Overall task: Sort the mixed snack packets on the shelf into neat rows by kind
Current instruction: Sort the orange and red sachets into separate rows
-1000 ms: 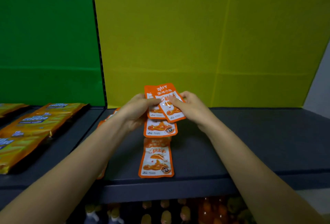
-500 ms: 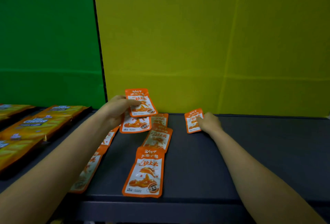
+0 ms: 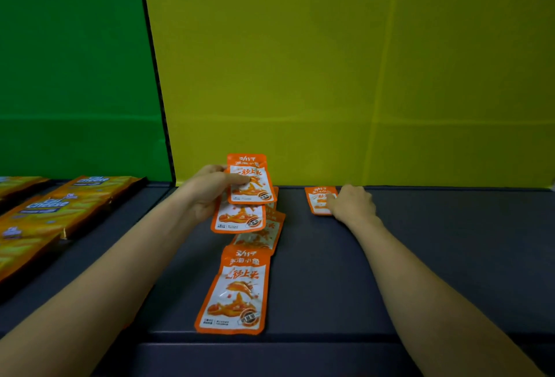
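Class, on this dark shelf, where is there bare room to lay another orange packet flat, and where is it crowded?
Widest bare shelf lies right of the right hand, along the yellow back panel. A narrower lane runs between the right forearm and the overlapping orange packets. Crowded: around the left hand.

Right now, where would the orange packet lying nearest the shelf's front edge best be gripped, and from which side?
Probably its bottom seam, approached from the front. The front orange packet lies flat and face up, so only edges offer a pinch; its bottom seam sits by the shelf lip, clear of the other packets behind its top.
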A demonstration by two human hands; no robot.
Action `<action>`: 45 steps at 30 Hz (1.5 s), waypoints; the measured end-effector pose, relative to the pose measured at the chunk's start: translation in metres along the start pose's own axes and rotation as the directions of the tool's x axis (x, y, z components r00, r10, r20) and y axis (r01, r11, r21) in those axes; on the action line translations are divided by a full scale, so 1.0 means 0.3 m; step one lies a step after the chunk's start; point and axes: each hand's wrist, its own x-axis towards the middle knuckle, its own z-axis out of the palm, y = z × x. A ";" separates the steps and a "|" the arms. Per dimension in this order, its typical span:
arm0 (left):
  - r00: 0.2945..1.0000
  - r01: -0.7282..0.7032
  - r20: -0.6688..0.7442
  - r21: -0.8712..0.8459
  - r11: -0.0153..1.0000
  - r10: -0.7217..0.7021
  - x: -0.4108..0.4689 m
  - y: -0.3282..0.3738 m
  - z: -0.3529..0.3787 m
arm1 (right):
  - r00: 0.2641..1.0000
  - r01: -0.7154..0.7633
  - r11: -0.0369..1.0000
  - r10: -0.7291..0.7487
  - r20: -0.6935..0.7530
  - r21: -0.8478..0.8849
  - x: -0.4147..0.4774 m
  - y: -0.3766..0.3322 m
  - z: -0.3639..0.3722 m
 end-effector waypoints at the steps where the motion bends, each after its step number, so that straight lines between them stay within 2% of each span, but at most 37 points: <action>1: 1.000 0.000 0.005 -0.007 1.000 0.000 -0.005 0.002 0.012 | 1.000 0.003 1.000 -0.002 -0.020 0.009 0.001 0.002 -0.007; 4: 1.000 -0.016 0.022 -0.030 0.999 0.017 -0.021 0.008 0.061 | 0.989 0.133 0.980 -0.122 -0.078 0.147 -0.003 -0.012 -0.057; 7: 0.996 -0.040 0.070 -0.086 0.995 0.046 -0.036 0.004 0.135 | 0.950 0.236 0.808 -0.310 0.048 0.540 -0.060 -0.054 -0.119; 8: 0.994 -0.051 0.095 -0.108 0.993 0.061 -0.039 -0.003 0.164 | 0.930 0.239 0.763 -0.358 0.085 0.600 -0.089 -0.065 -0.133; 10: 0.985 -0.080 0.140 -0.135 0.988 0.099 -0.045 -0.023 0.223 | 0.901 0.271 0.740 -0.420 0.109 0.616 -0.129 -0.065 -0.138; 14: 0.969 -0.115 0.197 -0.158 0.981 0.146 -0.070 -0.059 0.313 | 0.911 0.230 0.706 -0.399 0.107 0.670 -0.141 -0.002 -0.150; 16: 0.967 -0.113 0.216 -0.116 0.987 0.136 -0.100 -0.076 0.343 | 0.935 0.201 0.687 -0.346 0.072 0.698 -0.125 0.048 -0.173; 20: 0.986 -0.021 0.167 0.013 1.000 0.019 -0.157 -0.149 0.393 | 0.981 0.086 0.617 -0.189 0.041 0.782 -0.077 0.142 -0.199; 23: 0.991 -0.012 0.136 0.203 0.979 -0.017 -0.164 -0.188 0.421 | 0.985 0.014 0.638 -0.143 0.101 0.770 -0.070 0.168 -0.180; 26: 0.996 -0.083 0.072 0.416 0.906 0.058 -0.128 -0.213 0.430 | 0.980 0.035 0.682 -0.166 0.109 0.730 -0.087 0.152 -0.150; 29: 0.990 -0.131 0.045 0.666 0.734 0.135 -0.115 -0.220 0.433 | 0.976 0.060 0.710 -0.189 0.107 0.702 -0.107 0.129 -0.123; 32: 0.984 -0.134 0.040 0.818 0.560 0.176 -0.115 -0.213 0.430 | 0.976 0.055 0.735 -0.182 0.118 0.676 -0.117 0.113 -0.101; 36: 0.976 -0.150 0.061 0.881 0.448 0.207 -0.121 -0.203 0.431 | 0.982 0.054 0.787 -0.154 0.112 0.615 -0.115 0.102 -0.085; 39: 0.974 -0.173 0.085 0.876 0.450 0.209 -0.133 -0.191 0.417 | 0.983 0.064 0.834 -0.149 0.112 0.548 -0.098 0.108 -0.067; 45: 0.912 -0.308 0.122 0.832 0.461 0.391 -0.196 -0.160 0.292 | 0.986 0.105 0.948 -0.139 0.094 0.300 -0.101 0.109 -0.049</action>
